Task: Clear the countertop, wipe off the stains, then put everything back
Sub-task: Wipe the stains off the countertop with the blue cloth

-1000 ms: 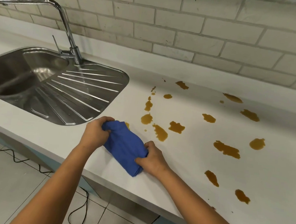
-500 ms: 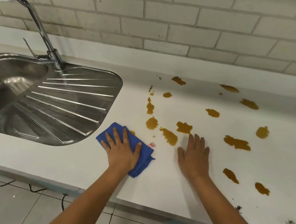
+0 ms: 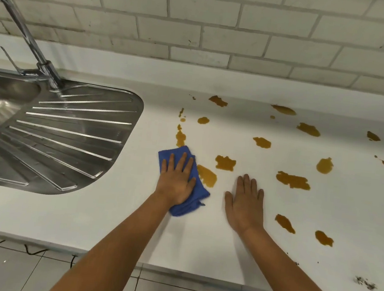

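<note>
Left hand: the left hand [image 3: 175, 183] lies flat on the blue cloth [image 3: 199, 192], fingers straight and spread, pressing it to the countertop [image 3: 98, 216]; nothing is gripped
Right hand: the right hand [image 3: 245, 204] rests palm down on bare countertop just right of the cloth, fingers straight, holding nothing
Cloth: folded, on the worktop between the sink [image 3: 52, 135] and the stains, its long axis running from far-left to near-right; its near corner sticks out below the left palm
Nearest stain: the oval brown stain [image 3: 206, 175] touches the cloth's right edge and sits between the two hands, slightly beyond them
Other stains: a streak [image 3: 180, 138] lies just beyond the cloth's far corner; a blot [image 3: 225, 163] lies just past the right fingertips; the rest spread farther right and toward the tiled wall [image 3: 222, 30]
Nearer hand: the left, already on the cloth, is nearer the oval stain than the right
Direction of stroke: judged from this layout, the cloth needs to travel rightward and away from the person
Risk: the right hand stands in that path and would likely have to shift
Progress: wiping looks barely begun, since most stains are untouched
</note>
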